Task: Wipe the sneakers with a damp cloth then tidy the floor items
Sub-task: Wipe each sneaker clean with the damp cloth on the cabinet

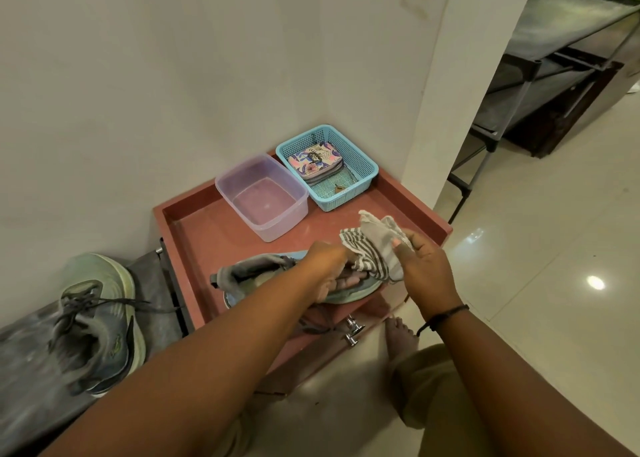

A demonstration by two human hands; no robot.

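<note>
My left hand (329,269) gripped the grey sneaker (263,276) on its side at the near edge of the red cabinet top (207,228), steadying its sole for the striped damp cloth (374,252) bunched in my right hand (426,269)'s curled fingers.

My view is evenly lit and fairly bright, with soft indoor light from overhead. Two white glare spots shine on the glossy floor tiles (540,256) at right of the frame. My arms cast only faint shadows at bottom centre. The wide lens bends the wall (173,76) edges outward, and my forearms near the bottom look slightly soft.
</note>
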